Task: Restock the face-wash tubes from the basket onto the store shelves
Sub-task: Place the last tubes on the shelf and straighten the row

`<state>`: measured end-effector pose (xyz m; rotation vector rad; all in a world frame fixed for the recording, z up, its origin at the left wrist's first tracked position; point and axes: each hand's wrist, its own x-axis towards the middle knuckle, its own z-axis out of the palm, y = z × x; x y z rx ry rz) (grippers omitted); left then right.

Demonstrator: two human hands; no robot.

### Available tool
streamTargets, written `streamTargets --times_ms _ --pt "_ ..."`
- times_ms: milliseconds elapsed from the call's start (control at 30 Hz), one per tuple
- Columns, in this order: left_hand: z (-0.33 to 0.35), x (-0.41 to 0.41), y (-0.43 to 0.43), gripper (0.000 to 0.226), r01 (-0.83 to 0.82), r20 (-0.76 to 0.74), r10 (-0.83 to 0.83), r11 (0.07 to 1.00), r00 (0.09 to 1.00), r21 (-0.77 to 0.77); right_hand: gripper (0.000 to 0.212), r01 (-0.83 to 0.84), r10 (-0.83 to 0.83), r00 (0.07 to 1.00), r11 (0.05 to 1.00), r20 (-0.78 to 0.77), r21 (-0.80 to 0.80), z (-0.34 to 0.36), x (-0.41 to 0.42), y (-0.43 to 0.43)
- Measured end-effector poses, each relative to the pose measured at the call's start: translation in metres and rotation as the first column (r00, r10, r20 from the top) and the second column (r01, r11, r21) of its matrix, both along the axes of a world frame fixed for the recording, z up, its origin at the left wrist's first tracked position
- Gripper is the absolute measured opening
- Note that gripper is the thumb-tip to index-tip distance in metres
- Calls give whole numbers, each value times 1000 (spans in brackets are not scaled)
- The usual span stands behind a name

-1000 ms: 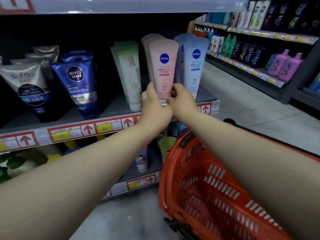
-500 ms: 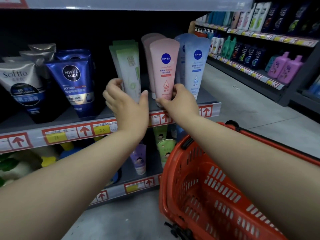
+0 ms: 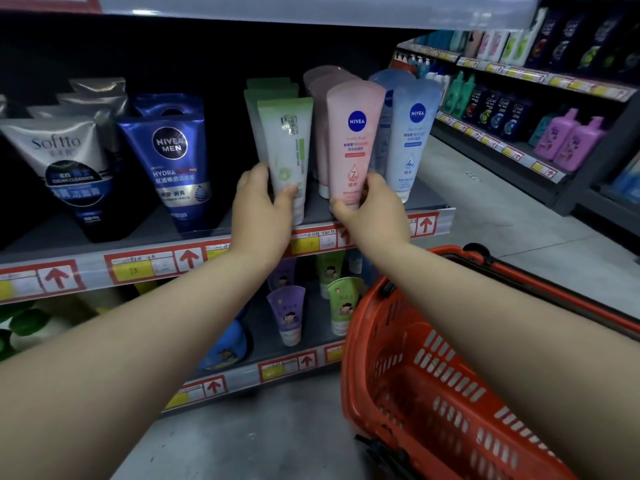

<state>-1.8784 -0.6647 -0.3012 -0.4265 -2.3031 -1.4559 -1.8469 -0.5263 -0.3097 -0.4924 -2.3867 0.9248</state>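
Observation:
On the middle shelf (image 3: 194, 254) stand rows of face-wash tubes. My left hand (image 3: 261, 209) grips the lower end of the front green-and-white tube (image 3: 287, 140), thumb on its front and fingers round its left side. My right hand (image 3: 372, 209) grips the bottom of the front pink Nivea tube (image 3: 355, 140), which stands upright at the shelf's front edge. More pink and green tubes stand behind these two. The orange basket (image 3: 433, 368) sits on the floor at the lower right, under my right forearm; no tubes show in its visible part.
Light blue Nivea tubes (image 3: 410, 140) stand right of the pink row. Dark blue Nivea Men tubes (image 3: 173, 161) and silver Softto tubes (image 3: 65, 168) stand further left. Small purple and green tubes fill the lower shelf (image 3: 291, 320). Another shelving unit with bottles (image 3: 568, 140) runs along the aisle at right.
My left hand has left the pink tube, moved left and taken hold of the front green tube. My right hand has stayed on the pink tube's base.

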Motion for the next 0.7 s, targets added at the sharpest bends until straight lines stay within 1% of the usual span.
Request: streamTargets --times_ms 100,133,167,233,267,300,333,400,467,567,633,700 --pt "1 2 1 48 -55 32 55 999 998 -2 42 2 -2 1000 1000 12 2 1 1 -1" --pt "1 5 0 54 -89 20 89 996 996 4 43 2 -2 1000 1000 9 5 1 1 0" --pt "2 10 0 58 -132 -21 132 991 991 -3 44 2 -2 1000 1000 4 7 1 1 0" --pt "2 19 0 58 -173 -177 165 984 970 -31 48 1 -1 1000 1000 -8 4 -3 2 1" --pt "2 24 3 54 -149 -248 133 988 960 -47 51 6 -6 1000 1000 -27 -2 -4 3 2" --pt "2 28 7 49 -100 -288 78 993 954 -62 55 18 -19 998 1000 -57 -8 -5 5 3" --pt "2 31 12 45 -36 -295 14 997 955 -67 58 37 -38 995 999 -93 -12 -6 6 5" --pt "2 35 26 38 93 -276 -106 994 955 -61 57 80 -83 982 996 -168 -24 -4 10 9" --pt "2 35 42 34 179 -255 -191 981 948 -72 51 111 -117 961 993 -250 -35 -2 13 14" --pt "3 36 67 38 282 -187 -287 958 939 -54 49 177 -181 916 983 -359 -42 -4 10 27" --pt "5 40 83 42 348 -138 -354 935 925 -65 53 226 -232 889 972 -394 -62 -3 6 38" --pt "3 40 99 45 377 -78 -382 924 921 -70 60 222 -241 902 971 -358 -92 2 3 50"
